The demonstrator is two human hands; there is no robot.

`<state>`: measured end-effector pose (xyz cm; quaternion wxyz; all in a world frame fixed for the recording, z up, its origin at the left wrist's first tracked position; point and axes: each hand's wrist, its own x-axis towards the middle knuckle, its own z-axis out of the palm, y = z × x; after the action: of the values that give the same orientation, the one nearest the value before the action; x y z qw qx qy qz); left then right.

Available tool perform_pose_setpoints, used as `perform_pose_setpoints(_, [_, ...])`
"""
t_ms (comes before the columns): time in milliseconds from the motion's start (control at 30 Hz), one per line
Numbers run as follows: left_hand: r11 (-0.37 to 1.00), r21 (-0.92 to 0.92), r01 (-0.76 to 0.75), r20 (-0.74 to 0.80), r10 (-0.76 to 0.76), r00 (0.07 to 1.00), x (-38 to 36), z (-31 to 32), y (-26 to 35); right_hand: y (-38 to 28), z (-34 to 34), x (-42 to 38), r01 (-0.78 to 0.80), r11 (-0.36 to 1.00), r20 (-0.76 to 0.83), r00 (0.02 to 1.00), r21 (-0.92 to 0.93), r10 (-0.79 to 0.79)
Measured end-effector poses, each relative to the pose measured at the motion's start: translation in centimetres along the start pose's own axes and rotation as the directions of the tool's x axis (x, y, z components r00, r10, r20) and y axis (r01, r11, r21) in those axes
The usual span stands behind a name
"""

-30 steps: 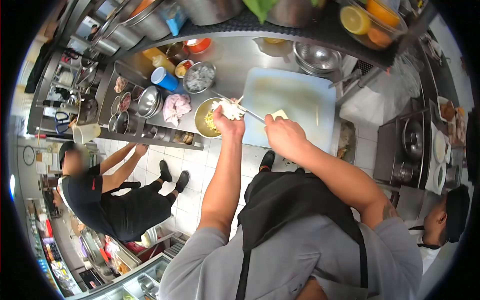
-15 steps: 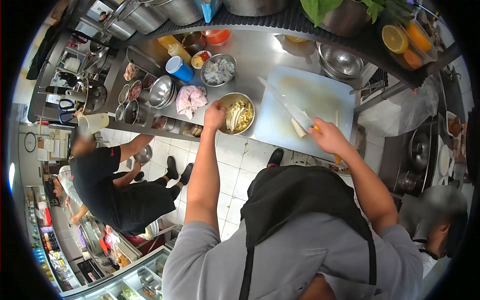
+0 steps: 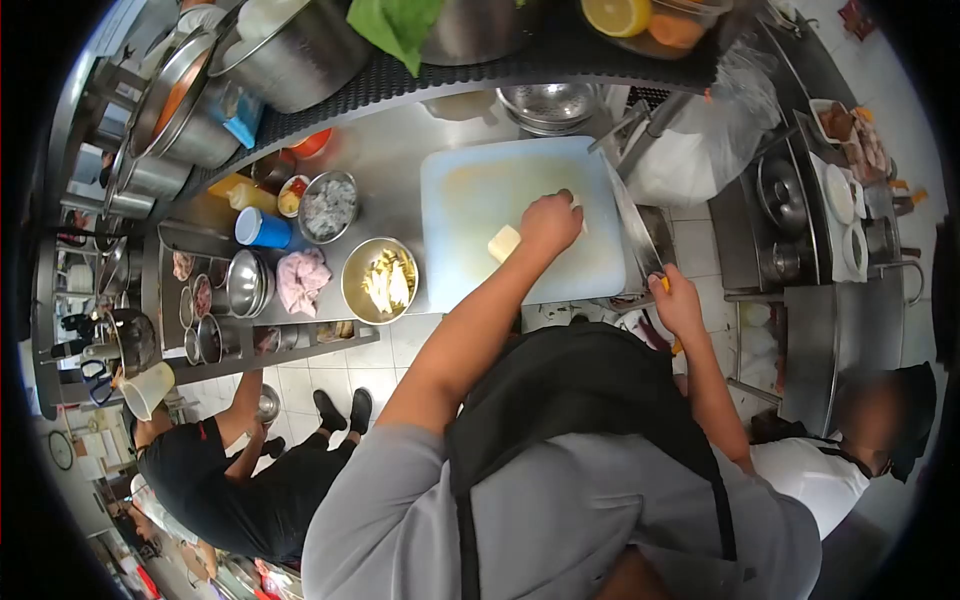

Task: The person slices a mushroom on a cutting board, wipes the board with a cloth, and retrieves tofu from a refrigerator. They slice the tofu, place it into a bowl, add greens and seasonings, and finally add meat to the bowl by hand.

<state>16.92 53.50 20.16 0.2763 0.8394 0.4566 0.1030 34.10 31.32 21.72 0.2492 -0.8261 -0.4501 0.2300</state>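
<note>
My left hand is over the white cutting board, its fingers curled down at a pale bit beside the fingertips; what they hold is hidden. Beside that wrist lies a pale, cream-coloured block of food. My right hand is closed around the handle of a knife. The wide blade points away from me along the board's right edge. Left of the board, a steel bowl holds pale cut strips.
Near the bowl are a pink cloth, a bowl of translucent pieces and a blue-lidded container. Colanders stand behind the board, under a shelf edge. Co-workers stand at left and right.
My left hand has left the bowl of strips and moved right onto the board. My right hand has carried the knife from the board's middle to its right edge. The view has shifted right.
</note>
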Motion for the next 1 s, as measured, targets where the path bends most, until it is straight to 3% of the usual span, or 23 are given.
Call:
perform_pose_setpoints(133, [0.992,0.026,0.122,-0.037,-0.121,0.992,4.8,8.2,0.3,0.6,-0.3,-0.7,0.005,1.0,-0.081,0.997,0.031,-0.003])
perform_pose_setpoints(233, [0.97,-0.023,0.241,-0.038,-0.242,0.97,5.8,8.5,2.1,0.7,-0.5,-0.9,0.022,0.999,-0.074,0.997,0.03,-0.02])
perform_pose_setpoints(433, [0.966,0.046,0.255,-0.012,-0.254,0.967,4.6,6.3,1.5,2.3,-0.9,-2.0,-0.037,0.999,-0.02,0.999,-0.031,0.036])
perform_pose_setpoints(533, [0.925,-0.197,0.324,-0.042,-0.338,0.94,5.6,7.3,-1.0,3.5,-0.3,-2.3,-0.074,0.997,-0.017,0.997,0.011,0.074])
perform_pose_setpoints(600, [0.865,-0.403,0.298,0.018,-0.318,0.948,5.4,5.8,-2.2,4.8,0.4,-2.3,-0.036,0.993,-0.014,0.999,0.116,0.038])
perform_pose_setpoints(633, [0.601,-0.745,0.29,0.066,-0.367,0.928,5.3,6.1,-3.4,5.1,0.4,-2.2,-0.015,0.985,-0.016,1.0,0.169,0.018])
perform_pose_setpoints(667, [0.445,-0.844,0.3,0.126,-0.379,0.917,4.0,3.1,-3.0,5.2,0.1,-2.0,-0.031,0.981,0.025,0.999,0.19,0.026])
perform_pose_setpoints(700, [0.398,-0.88,0.258,0.089,-0.395,0.914,2.5,0.3,-2.9,5.1,0.0,-1.6,-0.042,0.976,0.071,0.997,0.215,0.027])
perform_pose_setpoints(800, [0.52,-0.842,0.141,-0.113,-0.427,0.897,-4.6,-9.0,-5.2,4.2,-0.7,-0.7,-0.123,0.95,0.244,0.968,0.288,0.051])
perform_pose_setpoints(900, [0.679,-0.715,0.166,-0.323,-0.533,0.782,-11.0,-14.4,-12.4,3.2,-0.6,0.5,-0.101,0.945,0.34,0.94,0.311,-0.011])
perform_pose_setpoints(967, [0.839,-0.416,0.351,-0.423,-0.52,0.742,-14.0,-16.5,-17.6,2.3,-0.5,1.2,-0.065,0.949,0.367,0.929,0.307,-0.055])
perform_pose_setpoints(1000, [0.855,-0.194,0.481,-0.437,-0.514,0.738,-15.0,-16.8,-18.2,1.5,-0.6,1.5,-0.058,0.952,0.378,0.924,0.3,-0.063])
